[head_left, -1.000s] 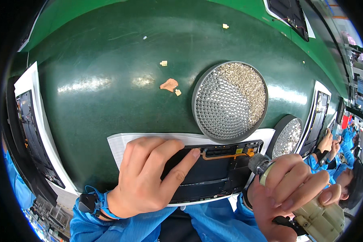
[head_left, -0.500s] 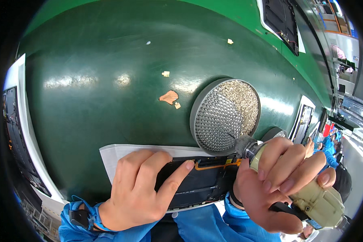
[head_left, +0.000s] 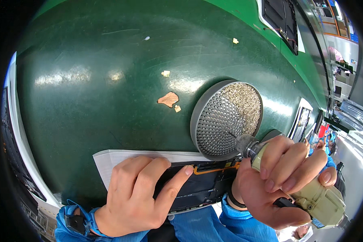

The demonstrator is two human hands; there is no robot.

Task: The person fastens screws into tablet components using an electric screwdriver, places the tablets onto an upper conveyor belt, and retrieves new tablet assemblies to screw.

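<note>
My right hand [head_left: 278,181] is wrapped round a pale green electric screwdriver [head_left: 320,203] with a grey knurled nose. Its thin bit points into a round grey tray [head_left: 195,121], among the dimpled holes; whether a screw is on the tip is too small to tell. Small silvery-gold screws [head_left: 250,107] are heaped on the tray's right side. My left hand [head_left: 137,193] rests on a flat black device panel [head_left: 193,187], fingers apart, one digit stretched beside an orange strip [head_left: 209,170]. White sheeting [head_left: 105,165] lies under the panel. The tray overlaps the panel's far edge.
On the green table [head_left: 88,117] lie a copper-coloured scrap [head_left: 168,99] and several small yellowish pieces [head_left: 165,73]. Similar black panels lie at the left edge [head_left: 11,141], far right [head_left: 281,20] and right [head_left: 301,121]. Another round dish [head_left: 272,134] sits partly behind my right hand. People in blue are farther right.
The view has shifted slightly. Both hands keep nearly the same pose, and the screwdriver bit stays over the tray.
</note>
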